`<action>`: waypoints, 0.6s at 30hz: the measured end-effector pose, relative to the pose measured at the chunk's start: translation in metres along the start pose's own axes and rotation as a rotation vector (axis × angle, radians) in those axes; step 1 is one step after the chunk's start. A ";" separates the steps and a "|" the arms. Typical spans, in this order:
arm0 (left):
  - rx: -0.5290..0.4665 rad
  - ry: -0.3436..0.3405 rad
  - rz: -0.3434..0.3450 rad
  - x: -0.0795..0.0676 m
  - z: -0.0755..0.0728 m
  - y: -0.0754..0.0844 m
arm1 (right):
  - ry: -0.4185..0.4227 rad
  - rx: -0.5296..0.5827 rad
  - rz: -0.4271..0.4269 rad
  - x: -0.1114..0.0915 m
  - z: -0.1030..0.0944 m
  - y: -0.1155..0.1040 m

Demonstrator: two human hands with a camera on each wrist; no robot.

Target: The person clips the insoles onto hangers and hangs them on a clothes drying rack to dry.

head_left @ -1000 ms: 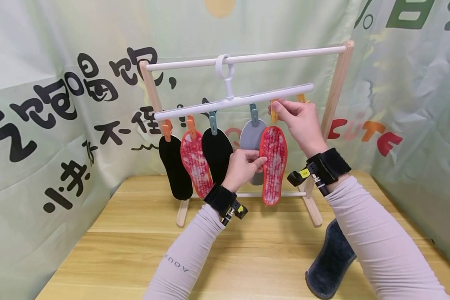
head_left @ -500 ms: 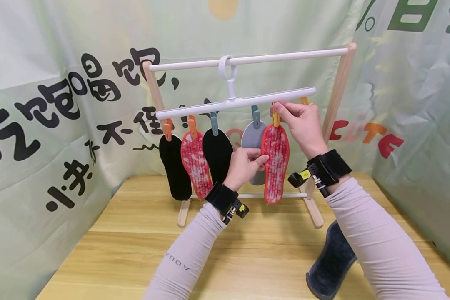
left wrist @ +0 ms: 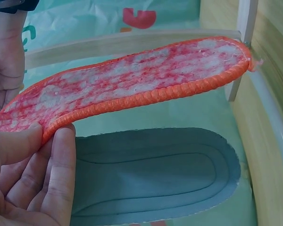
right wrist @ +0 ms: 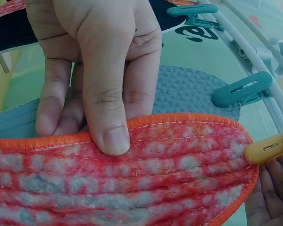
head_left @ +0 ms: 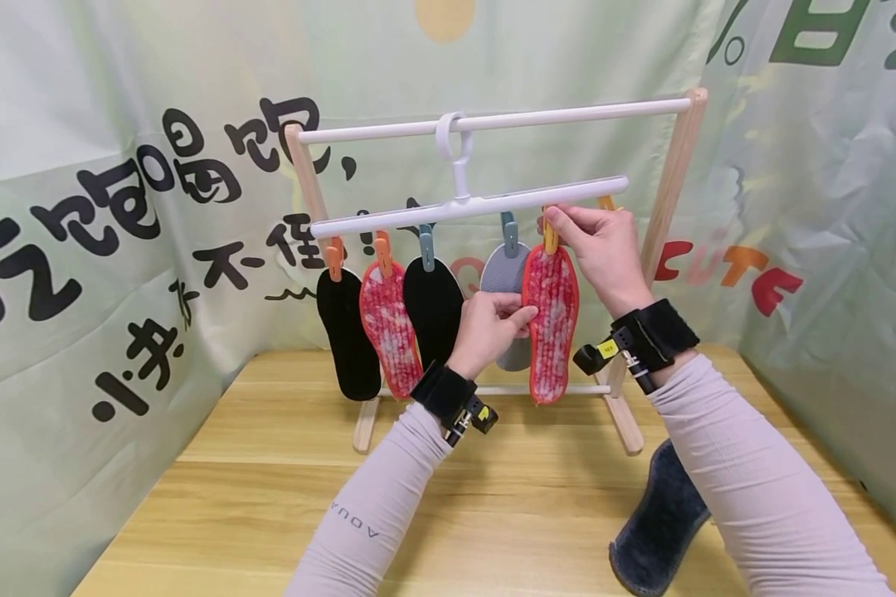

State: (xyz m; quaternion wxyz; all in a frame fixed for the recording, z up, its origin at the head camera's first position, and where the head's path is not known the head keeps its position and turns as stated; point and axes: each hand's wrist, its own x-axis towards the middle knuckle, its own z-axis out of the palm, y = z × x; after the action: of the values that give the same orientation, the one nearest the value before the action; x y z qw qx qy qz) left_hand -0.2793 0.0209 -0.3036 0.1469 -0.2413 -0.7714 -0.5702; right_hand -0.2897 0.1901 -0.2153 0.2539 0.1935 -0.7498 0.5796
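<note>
A red-and-white fuzzy insole (head_left: 553,327) with orange edging hangs upright under the white hanger bar (head_left: 538,199). My left hand (head_left: 485,332) pinches its left edge between thumb and fingers, the thumb lying on the fuzzy face in the right wrist view. Up at the bar, my right hand (head_left: 601,249) pinches a yellow clothespin (right wrist: 266,148), whose tip overlaps the insole's top end. Behind the left hand hangs a grey insole (head_left: 504,265) from a teal clothespin (head_left: 510,236); part of it is hidden.
Further left, a black insole (head_left: 347,340), a red-and-white one (head_left: 390,323) and another black one (head_left: 429,298) hang from clothespins. A second yellow clothespin (head_left: 606,202) sits near the bar's right end. A dark plush insole (head_left: 657,522) lies on the wooden table (head_left: 493,514).
My left hand has raised the insole slightly and shifted it right, so its top end now meets the yellow clothespin, where a gap showed a second ago. My right hand stays at the clothespin.
</note>
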 end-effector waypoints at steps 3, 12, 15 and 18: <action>0.012 0.001 0.000 0.000 -0.001 0.001 | -0.001 -0.007 0.000 0.000 0.000 0.001; 0.040 0.004 0.016 0.002 -0.002 0.002 | 0.012 -0.019 -0.007 0.000 0.000 0.002; 0.042 0.006 0.019 0.002 -0.002 0.002 | 0.016 -0.018 -0.007 0.000 0.000 0.002; 0.039 0.006 0.018 0.003 -0.002 0.002 | 0.018 -0.019 -0.006 0.000 0.000 0.003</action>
State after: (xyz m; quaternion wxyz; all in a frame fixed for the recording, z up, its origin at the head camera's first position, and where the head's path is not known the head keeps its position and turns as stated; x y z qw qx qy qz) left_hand -0.2808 0.0196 -0.2999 0.1588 -0.2435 -0.7798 -0.5544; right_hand -0.2915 0.1905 -0.2174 0.2641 0.1882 -0.7523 0.5735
